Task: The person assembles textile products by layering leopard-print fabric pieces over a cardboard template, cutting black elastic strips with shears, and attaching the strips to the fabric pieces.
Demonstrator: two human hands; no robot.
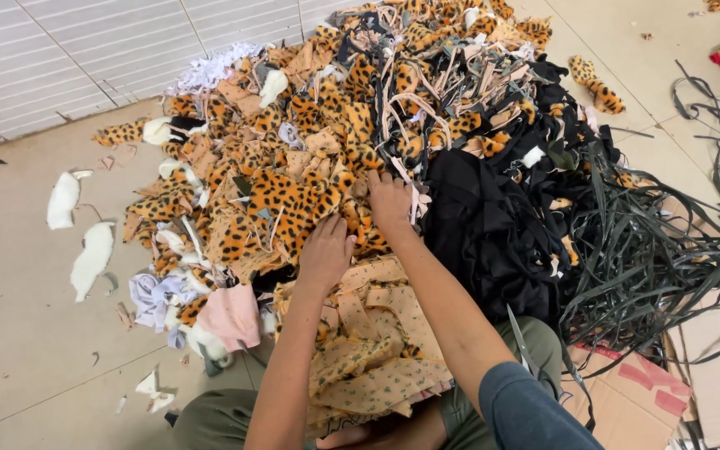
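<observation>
A big heap of leopard-print fabric scraps (293, 200) lies on the floor in front of me. My left hand (325, 250) presses into the orange spotted scraps near the heap's front, fingers curled into the cloth. My right hand (391, 204) reaches a little farther in, its fingers buried among spotted pieces and beige strips, right beside a mass of black cloth (485, 225). Whether either hand has closed on a piece is hidden by the scraps. A tan floral-print fabric (377, 350) is spread over my lap under both forearms.
Dark ribbon strips (652, 250) tangle at the right over flattened cardboard (710, 367). White fluffy scraps (85, 250) lie on the tiled floor at left. A pink piece (231, 315) sits at the heap's front. A white ribbed wall (85, 50) stands behind.
</observation>
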